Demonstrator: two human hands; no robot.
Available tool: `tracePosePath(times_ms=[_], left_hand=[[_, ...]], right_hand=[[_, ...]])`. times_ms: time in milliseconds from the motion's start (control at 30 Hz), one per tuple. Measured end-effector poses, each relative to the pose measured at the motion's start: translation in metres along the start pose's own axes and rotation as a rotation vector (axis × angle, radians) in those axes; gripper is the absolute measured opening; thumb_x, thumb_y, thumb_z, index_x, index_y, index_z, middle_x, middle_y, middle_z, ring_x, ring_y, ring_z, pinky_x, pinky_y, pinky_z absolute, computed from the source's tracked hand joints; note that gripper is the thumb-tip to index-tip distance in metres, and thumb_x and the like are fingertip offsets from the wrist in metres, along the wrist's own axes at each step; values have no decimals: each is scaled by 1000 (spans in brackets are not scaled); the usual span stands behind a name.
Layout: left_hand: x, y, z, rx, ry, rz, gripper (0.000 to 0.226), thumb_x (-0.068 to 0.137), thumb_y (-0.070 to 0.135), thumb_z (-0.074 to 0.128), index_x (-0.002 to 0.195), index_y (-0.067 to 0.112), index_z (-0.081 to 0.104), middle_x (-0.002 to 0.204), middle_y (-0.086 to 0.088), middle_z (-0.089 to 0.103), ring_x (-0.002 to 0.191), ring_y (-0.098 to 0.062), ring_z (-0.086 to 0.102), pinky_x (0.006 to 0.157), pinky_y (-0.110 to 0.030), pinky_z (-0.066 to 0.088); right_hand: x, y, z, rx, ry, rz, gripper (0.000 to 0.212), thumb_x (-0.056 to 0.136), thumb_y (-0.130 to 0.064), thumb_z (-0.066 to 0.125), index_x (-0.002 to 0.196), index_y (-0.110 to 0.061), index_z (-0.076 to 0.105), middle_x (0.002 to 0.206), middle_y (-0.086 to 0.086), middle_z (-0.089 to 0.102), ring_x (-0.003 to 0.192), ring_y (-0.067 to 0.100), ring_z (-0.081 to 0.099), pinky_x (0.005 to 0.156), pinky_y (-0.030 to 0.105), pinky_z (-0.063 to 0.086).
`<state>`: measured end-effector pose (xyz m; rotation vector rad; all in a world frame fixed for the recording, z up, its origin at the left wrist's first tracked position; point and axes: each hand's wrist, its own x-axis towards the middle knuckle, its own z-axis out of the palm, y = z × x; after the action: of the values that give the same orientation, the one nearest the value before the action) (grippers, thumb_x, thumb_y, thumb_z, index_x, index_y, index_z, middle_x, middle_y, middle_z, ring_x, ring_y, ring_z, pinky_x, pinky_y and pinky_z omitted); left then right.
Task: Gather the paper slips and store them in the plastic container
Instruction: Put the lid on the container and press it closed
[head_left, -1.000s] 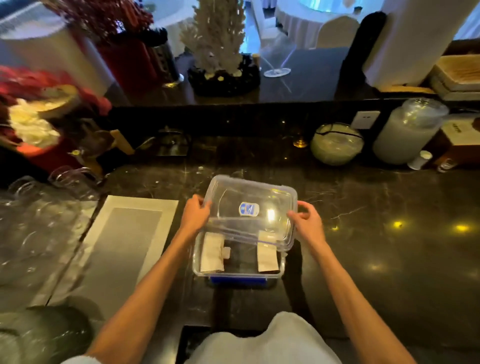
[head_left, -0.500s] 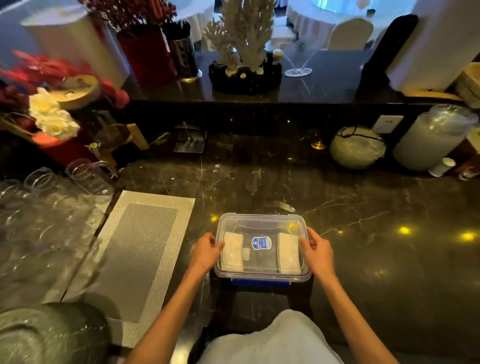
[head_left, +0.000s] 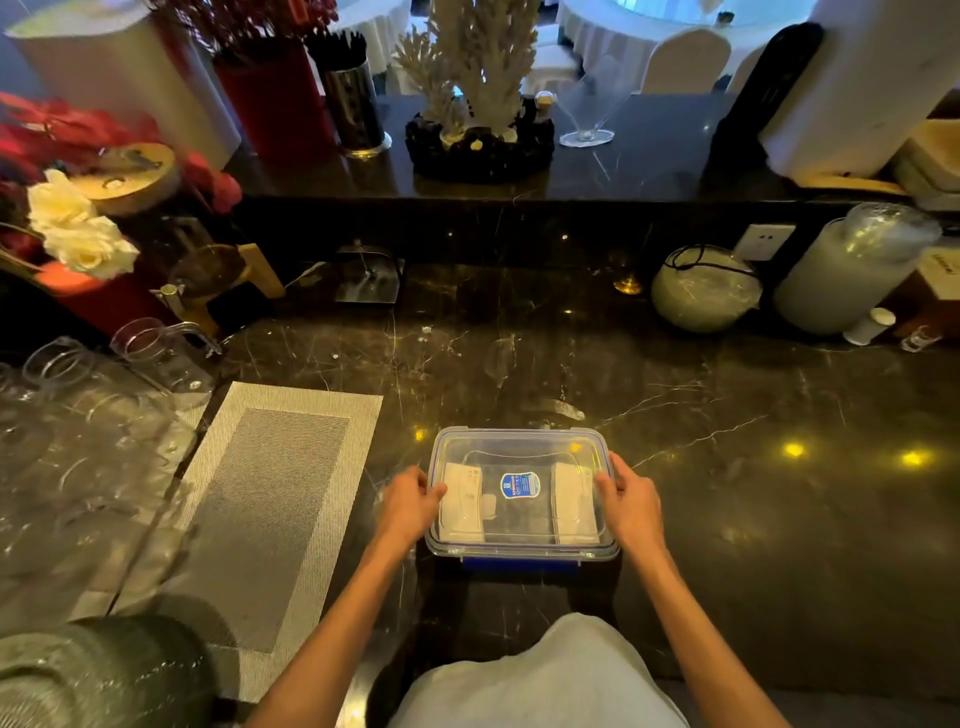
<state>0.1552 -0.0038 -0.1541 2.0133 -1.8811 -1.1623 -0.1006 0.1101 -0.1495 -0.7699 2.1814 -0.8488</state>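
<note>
A clear plastic container (head_left: 521, 447) with a blue front clip stands on the dark marble counter near me. Its clear lid, with a blue sticker in the middle, lies flat on top. Through the lid I see white paper slips (head_left: 462, 501) at the left side and more slips at the right side. My left hand (head_left: 408, 501) presses on the lid's left edge, thumb on top. My right hand (head_left: 631, 499) holds the lid's right edge the same way.
A grey woven placemat (head_left: 270, 514) lies left of the container. Several clear glasses (head_left: 78, 431) crowd the far left. A round glass jar (head_left: 704, 296) and a tall frosted jar (head_left: 847, 270) stand at the back right. Flowers (head_left: 78, 228) sit at the back left.
The lid was tilted above the container a second ago; both hands have lowered it flat onto the rim. The hands stay on its two sides.
</note>
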Motion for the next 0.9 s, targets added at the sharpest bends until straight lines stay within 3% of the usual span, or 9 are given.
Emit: tracePosePath(times_ms=[167, 333, 467, 600, 767, 900], left_hand=[[1, -2, 2, 13, 8, 17, 23, 93, 27, 65, 107, 9, 60, 90, 0, 60, 81, -15, 58, 71, -28, 43], [3, -3, 2, 21, -3, 7, 20, 93, 27, 65, 103, 11, 58, 88, 0, 59, 79, -15, 57, 66, -26, 41], [4, -2, 3, 23, -9, 4, 16, 93, 27, 64, 96, 18, 51, 91, -1, 59, 81, -14, 56, 62, -23, 39], [5, -2, 4, 29, -21, -9, 17, 94, 25, 64, 102, 12, 56, 93, -3, 62, 81, -15, 58, 59, -22, 39], [6, -2, 5, 43, -16, -16, 25, 94, 25, 64, 112, 8, 59, 96, -1, 59, 85, -14, 56, 61, -21, 39], [6, -2, 5, 37, -22, -28, 27, 93, 24, 64, 114, 8, 58, 94, 2, 56, 85, -13, 55, 58, -17, 37]], right_hand=[[-4, -1, 2, -12, 16, -11, 45, 101, -26, 47, 145, -22, 43, 128, 12, 59, 115, 26, 59, 92, 45, 55], [-4, -1, 2, 7, 20, -27, 43, 100, -22, 49, 143, -19, 47, 124, 12, 64, 109, 23, 62, 80, 33, 53], [-3, 0, 2, 23, 4, -12, 43, 100, -23, 49, 143, -21, 46, 126, 11, 63, 110, 22, 61, 81, 35, 54], [-2, 2, 2, 28, -5, -12, 45, 100, -24, 49, 145, -22, 44, 123, 7, 66, 92, 10, 58, 62, 17, 46], [-2, 2, 0, 2, -23, -21, 45, 100, -24, 48, 145, -24, 44, 125, 5, 65, 97, 10, 58, 65, 18, 45], [-1, 2, 0, -33, -19, -29, 45, 100, -25, 49, 145, -25, 44, 123, 5, 66, 106, 18, 63, 72, 27, 49]])
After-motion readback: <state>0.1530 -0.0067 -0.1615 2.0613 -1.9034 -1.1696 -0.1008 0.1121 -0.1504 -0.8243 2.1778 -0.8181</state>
